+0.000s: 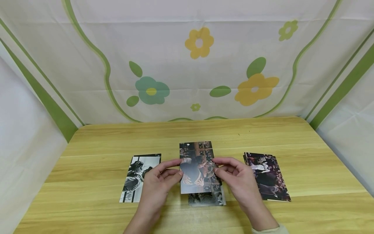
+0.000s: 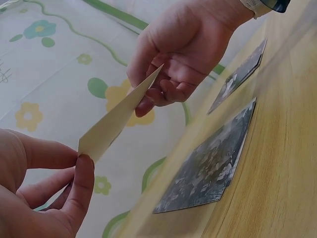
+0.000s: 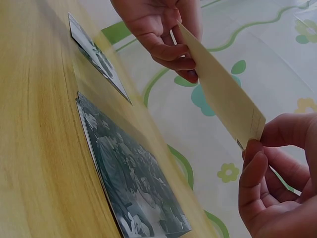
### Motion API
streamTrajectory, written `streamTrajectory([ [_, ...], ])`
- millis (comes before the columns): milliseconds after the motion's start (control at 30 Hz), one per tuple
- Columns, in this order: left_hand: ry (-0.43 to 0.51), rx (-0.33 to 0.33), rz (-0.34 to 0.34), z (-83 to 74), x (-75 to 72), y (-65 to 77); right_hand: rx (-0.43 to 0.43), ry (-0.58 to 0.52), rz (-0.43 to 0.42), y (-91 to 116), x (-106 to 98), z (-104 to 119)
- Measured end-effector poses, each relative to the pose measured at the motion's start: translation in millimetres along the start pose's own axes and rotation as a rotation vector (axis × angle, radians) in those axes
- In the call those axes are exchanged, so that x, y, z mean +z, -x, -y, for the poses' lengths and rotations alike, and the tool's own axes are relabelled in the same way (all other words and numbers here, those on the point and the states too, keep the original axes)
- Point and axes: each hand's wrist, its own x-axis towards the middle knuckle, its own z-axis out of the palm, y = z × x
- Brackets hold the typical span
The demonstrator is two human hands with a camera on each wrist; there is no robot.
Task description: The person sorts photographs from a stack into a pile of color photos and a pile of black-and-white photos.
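Observation:
Between both hands a colour photo print (image 1: 196,175) is held up over the table, its pale back (image 2: 119,116) showing in the wrist views. My left hand (image 1: 160,180) pinches its left edge between thumb and fingers. At the opposite edge, the right hand (image 1: 238,177) pinches it the same way. Beneath it lies a small stack of black-and-white photos (image 1: 205,199), partly covered by the held print in the head view. Left of that is a pile topped by a black-and-white photo (image 1: 135,178), partly behind the left hand. Dark colour photos (image 1: 267,177) are piled by the right hand.
All the piles lie on a wood-grain table (image 1: 87,175). A pale cloth with printed flowers (image 1: 198,74) hangs behind the table's far edge, and pale cloth sides (image 1: 26,130) flank it.

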Motion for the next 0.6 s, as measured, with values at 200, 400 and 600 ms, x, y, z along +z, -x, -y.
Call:
streamTrajectory([
  [200, -0.006, -0.005, -0.003, -0.1, -0.2, 0.3, 0.001, -0.004, 0.002, 0.2, 0.6, 0.1],
  [400, -0.014, -0.005, -0.005, -0.4, -0.7, 0.8, 0.006, -0.001, 0.006, 0.2, 1.3, 0.1],
  [600, -0.031, -0.006, 0.015, 3.1, 2.9, 1.1, 0.035, 0.017, -0.025, 0.9, -0.6, 0.9],
])
